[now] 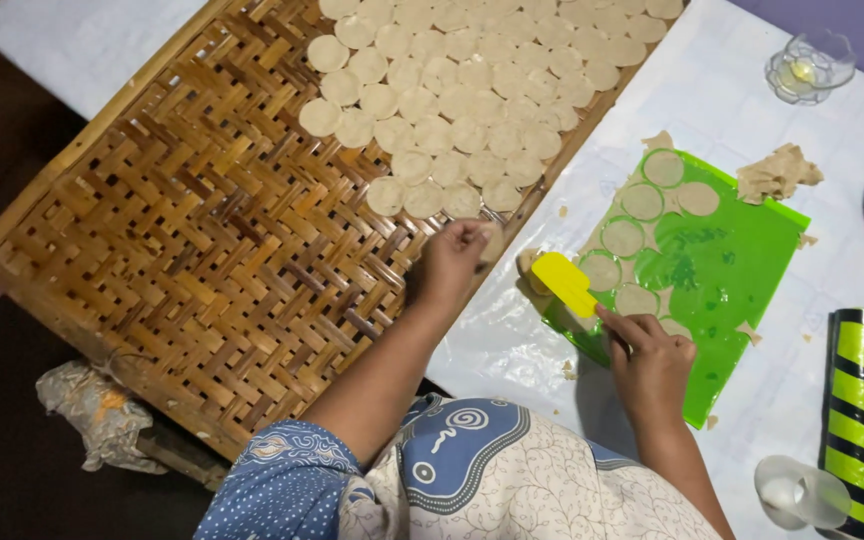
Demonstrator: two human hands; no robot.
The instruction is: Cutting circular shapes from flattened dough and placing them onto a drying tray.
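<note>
So the left hand (449, 262) is pinched shut on a small pale dough round (492, 240), held right over the near edge of the woven bamboo tray (202, 230), just beside the last row of dough discs (472, 100) already laid out there; the right hand (649, 368) is closed around a yellow plastic scraper (564, 283), its blade resting at the left edge of the green plastic sheet (742, 290) on the table (712, 90), where more cut rounds (642, 202) sit touching each other. My guess is these discs are feather light, soft and floppy, probably a bit tacky; they'd stretch or tear if you grabbed one by a single edge, so sliding the scraper underneath and then supporting it with fingertips across the middle looks like the safe way; the scraper itself is stiff and easy to hold by its back end. Dough scraps (777, 172) lie at the far corner of the sheet; a striped black and yellow-green roller (852, 400) and a clear plastic cup (800, 492) sit off to the right, a small glass dish (809, 65) further back.
</note>
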